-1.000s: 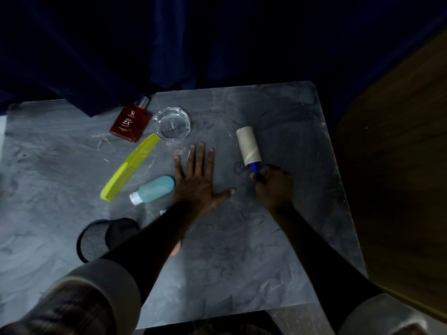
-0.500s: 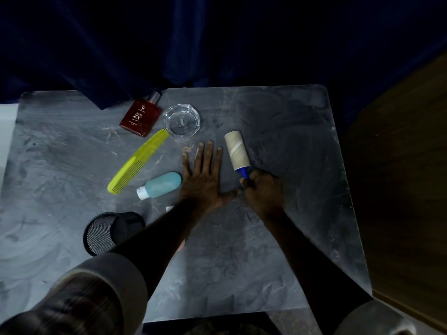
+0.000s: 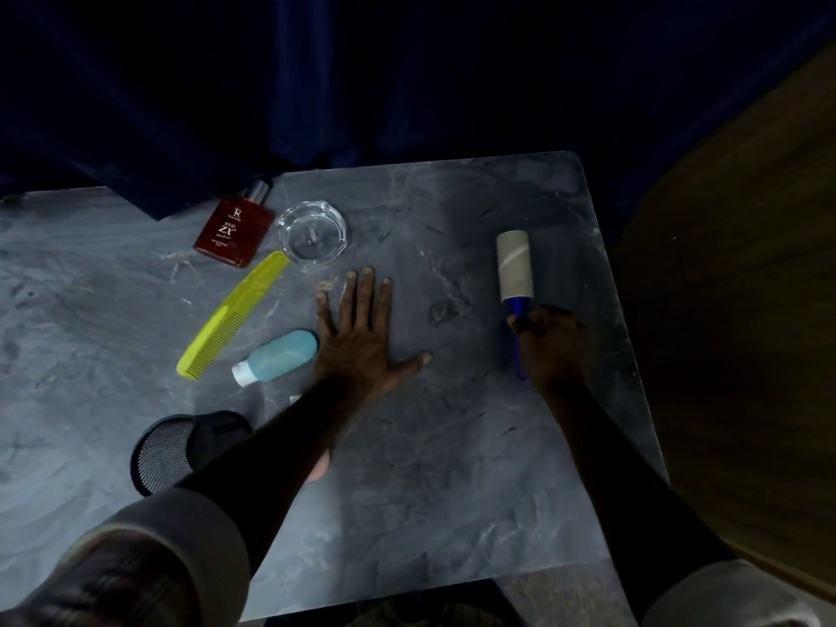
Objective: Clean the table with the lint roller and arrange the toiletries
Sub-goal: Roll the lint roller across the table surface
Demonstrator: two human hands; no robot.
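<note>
My right hand (image 3: 549, 343) grips the blue handle of the lint roller (image 3: 515, 267), whose beige roll lies on the grey table (image 3: 407, 491) near its right edge. My left hand (image 3: 362, 337) rests flat on the table, fingers spread. Just left of it lies a light blue bottle with a white cap (image 3: 276, 357). A yellow-green comb (image 3: 233, 314) lies diagonally further left. A red perfume bottle (image 3: 235, 230) and a clear glass dish (image 3: 312, 233) sit at the back.
A black mesh cup (image 3: 167, 450) lies on its side at the front left, partly under my left forearm. A dark blue curtain (image 3: 316, 83) hangs behind the table. Brown wooden floor (image 3: 746, 355) lies to the right of the table's edge.
My right hand has moved the lint roller to the right, away from my left hand and toward the table's right edge. My left hand has stayed flat in place.
</note>
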